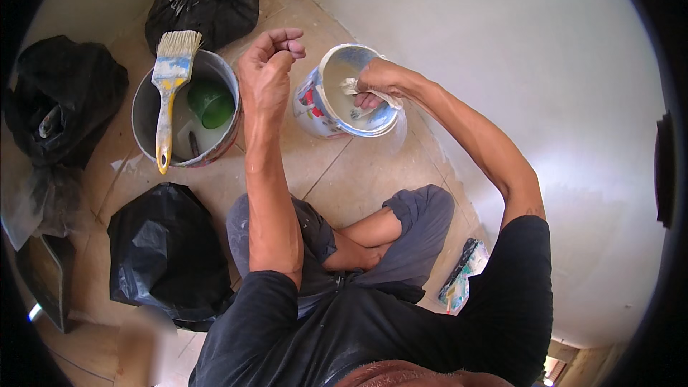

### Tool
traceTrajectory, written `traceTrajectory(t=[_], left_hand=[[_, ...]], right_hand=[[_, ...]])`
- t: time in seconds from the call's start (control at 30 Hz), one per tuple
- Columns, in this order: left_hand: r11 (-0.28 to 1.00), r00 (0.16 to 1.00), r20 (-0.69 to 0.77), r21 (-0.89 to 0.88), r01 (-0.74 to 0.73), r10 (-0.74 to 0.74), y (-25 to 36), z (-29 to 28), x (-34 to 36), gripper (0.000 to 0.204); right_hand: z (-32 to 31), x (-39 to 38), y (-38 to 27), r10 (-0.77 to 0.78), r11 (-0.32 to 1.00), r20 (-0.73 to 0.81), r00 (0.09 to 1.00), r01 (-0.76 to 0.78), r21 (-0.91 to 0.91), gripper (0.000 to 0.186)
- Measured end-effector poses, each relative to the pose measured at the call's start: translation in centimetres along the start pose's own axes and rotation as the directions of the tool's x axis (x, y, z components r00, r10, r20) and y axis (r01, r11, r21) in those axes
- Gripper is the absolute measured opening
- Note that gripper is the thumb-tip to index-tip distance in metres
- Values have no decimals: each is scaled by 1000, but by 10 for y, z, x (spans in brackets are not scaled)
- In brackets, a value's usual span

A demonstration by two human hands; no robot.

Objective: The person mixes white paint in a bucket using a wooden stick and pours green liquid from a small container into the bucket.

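Observation:
My right hand (pixel 381 79) is closed around a pale, wet-looking rag (pixel 349 87) over the mouth of a white paint bucket (pixel 313 109) with red and blue patterning. Pale liquid shows inside this tilted-looking bucket. To its left, my left hand (pixel 269 61) is raised with its fingers curled in, and nothing shows in them. Beside that hand stands a larger grey bucket (pixel 142 125). Across its rim lies a wide paintbrush (pixel 166 89) with light bristles and a yellow, paint-smeared handle. A green cup-like container (pixel 211 104) sits inside, near a dark slim object (pixel 193 144).
Black plastic bags stand at the back (pixel 204 0), at the far left (pixel 61 93) and by my left knee (pixel 161 244). A pale wall (pixel 516 50) rises on the right. A paint-stained item (pixel 462 272) lies on the tiled floor (pixel 373 165) by my right side.

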State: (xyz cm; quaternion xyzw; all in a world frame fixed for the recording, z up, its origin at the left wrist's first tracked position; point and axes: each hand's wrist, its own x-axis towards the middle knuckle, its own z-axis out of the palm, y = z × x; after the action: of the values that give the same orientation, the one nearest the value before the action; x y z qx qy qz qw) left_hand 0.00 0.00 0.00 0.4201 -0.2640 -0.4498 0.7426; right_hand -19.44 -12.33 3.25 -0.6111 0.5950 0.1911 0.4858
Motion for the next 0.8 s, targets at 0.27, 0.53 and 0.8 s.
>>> traceTrajectory(t=[0.27,0.53,0.8], left_hand=[[998,999,7,-47,-32,32,0,6,2,37],[1000,1000,0,-16,-16,16,1,1,0,41],[1000,1000,8,-4,-18,18,2,2,0,45]], right_hand=[[-7,29,22,-79,993,-28,996,76,-95,23],[8,18,10,-93,987,-85,992,81,-137,34],[17,15,6,-241,844,-296,924,49,-534,54]])
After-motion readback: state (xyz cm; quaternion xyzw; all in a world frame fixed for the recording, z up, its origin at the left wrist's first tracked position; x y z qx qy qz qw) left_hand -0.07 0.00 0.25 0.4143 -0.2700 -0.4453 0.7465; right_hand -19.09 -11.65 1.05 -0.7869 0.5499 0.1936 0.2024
